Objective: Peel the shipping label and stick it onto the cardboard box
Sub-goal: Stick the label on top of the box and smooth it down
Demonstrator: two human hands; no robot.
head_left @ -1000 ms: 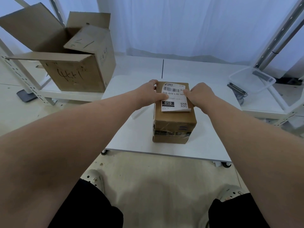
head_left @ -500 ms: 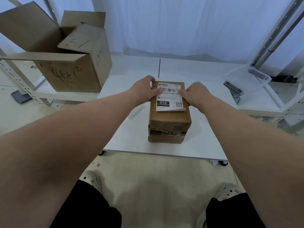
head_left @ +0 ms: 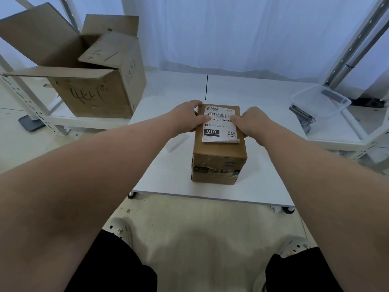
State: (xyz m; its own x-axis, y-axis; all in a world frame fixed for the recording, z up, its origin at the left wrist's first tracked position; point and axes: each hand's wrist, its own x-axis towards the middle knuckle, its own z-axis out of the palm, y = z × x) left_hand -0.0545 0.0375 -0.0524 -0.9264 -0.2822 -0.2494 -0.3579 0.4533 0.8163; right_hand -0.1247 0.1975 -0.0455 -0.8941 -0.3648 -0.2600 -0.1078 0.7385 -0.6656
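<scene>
A small brown cardboard box [head_left: 219,163] stands on the low white table [head_left: 174,178]. A white shipping label [head_left: 219,128] with a barcode and "010" lies on its top face; the near edge of the label curls up. My left hand [head_left: 186,119] rests at the box's left top edge, its thumb pressing on the label's left side. My right hand [head_left: 252,123] is at the right top edge with its thumb on the label's right side. Both hands press flat rather than grip.
A large open cardboard box [head_left: 90,79] sits on a shelf at the left. A clear plastic tray [head_left: 320,102] lies at the right on a white rack, with a dark tool [head_left: 301,114] beside it. Metal uprights stand at both sides. My feet are below the table edge.
Both thumbs have slid further from me along the label, from beside the "010" mark to the barcode row. The box has stayed in place.
</scene>
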